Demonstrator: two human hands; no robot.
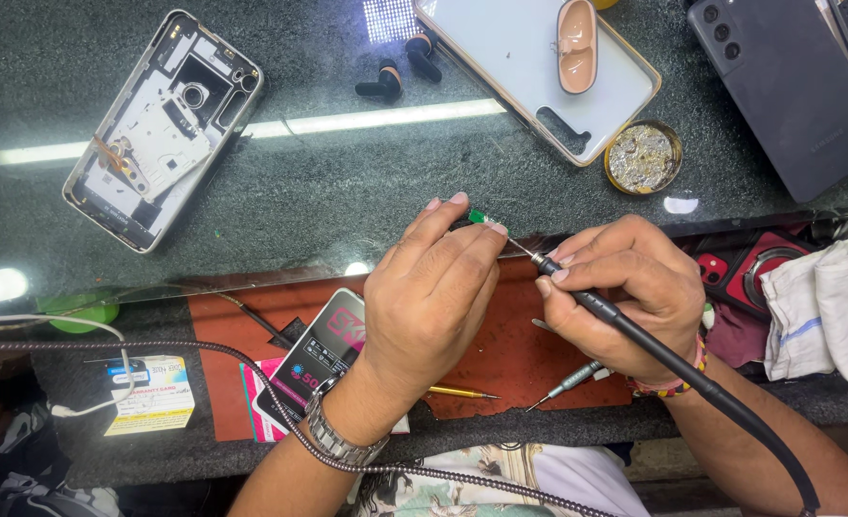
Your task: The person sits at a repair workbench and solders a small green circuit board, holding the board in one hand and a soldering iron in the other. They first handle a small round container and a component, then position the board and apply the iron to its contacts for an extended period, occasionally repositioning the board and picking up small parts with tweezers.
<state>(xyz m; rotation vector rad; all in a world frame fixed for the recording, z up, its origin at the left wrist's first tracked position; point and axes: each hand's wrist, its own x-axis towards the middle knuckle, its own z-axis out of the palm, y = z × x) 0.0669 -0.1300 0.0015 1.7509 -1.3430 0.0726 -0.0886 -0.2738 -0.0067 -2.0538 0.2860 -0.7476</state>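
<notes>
The small green circuit part (479, 218) sits pinched between the fingers (462, 225) of the left hand (431, 297), held above the front edge of the dark glass-topped bench (347, 191). The right hand (625, 292) grips a slim black soldering iron with a thin metal tip (577, 297) like a pen, fingers clenched on its barrel, the tip almost touching the part. Judging by this, the soldering looks under way, not finished: the opened silver phone with its back removed (161, 129) lies apart, unassembled.
</notes>
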